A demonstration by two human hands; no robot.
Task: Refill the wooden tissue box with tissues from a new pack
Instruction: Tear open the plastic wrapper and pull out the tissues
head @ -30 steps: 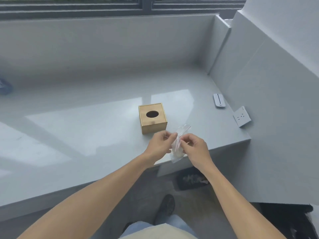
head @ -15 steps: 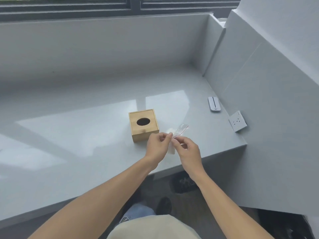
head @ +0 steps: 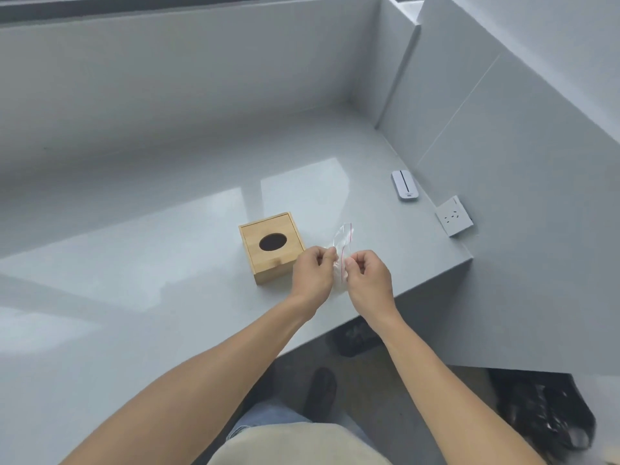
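Observation:
A small wooden tissue box (head: 271, 247) with a dark oval opening in its lid stands on the grey counter (head: 167, 263). Just right of it, my left hand (head: 312, 275) and my right hand (head: 367, 280) both pinch a clear plastic tissue pack (head: 342, 245) with a thin red strip along its edge. The pack is held upright between the two hands, a little above the counter. Its lower part is hidden behind my fingers. No tissue shows in the box's opening.
A white flat device (head: 405, 184) lies at the counter's right side beside the wall. A white wall socket (head: 453, 221) sits on the grey wall panel. The counter's front edge (head: 432, 280) runs just below my hands. A dark bag (head: 543, 414) lies on the floor.
Both hands with the pack have stayed beside the box while the pack's top has turned more upright. The camera has tilted down and drawn closer.

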